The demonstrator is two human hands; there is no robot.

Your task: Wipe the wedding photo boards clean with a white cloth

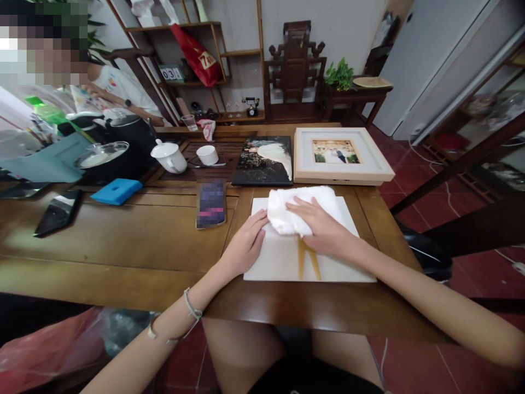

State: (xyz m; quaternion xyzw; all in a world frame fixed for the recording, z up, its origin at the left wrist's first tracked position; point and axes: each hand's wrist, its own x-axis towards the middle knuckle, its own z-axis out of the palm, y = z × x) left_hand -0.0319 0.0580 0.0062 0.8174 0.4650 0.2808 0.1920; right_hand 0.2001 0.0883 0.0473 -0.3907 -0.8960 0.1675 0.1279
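A flat white panel [274, 260] lies on the wooden table before me, with two tan strips [308, 260] forming a narrow V near its front edge. A folded white towel [283, 210] rests on the panel's far half. My right hand [322, 221] lies on top of the towel, fingers stretched out and palm down. At the panel's left edge, my left hand [247, 243] lies with straight fingers, its fingertips by the towel's left corner. Whether those fingertips touch the towel I cannot tell.
Behind the panel lie a dark photo panel [262, 160] and a light wooden picture frame [342, 175]. Leftward are a phone [211, 205], a blue sponge-like block [116, 191], a black phone-like slab [58, 213], a lidded cup [169, 157] and a white bowl [207, 155]. Another person [123, 90] sits far left.
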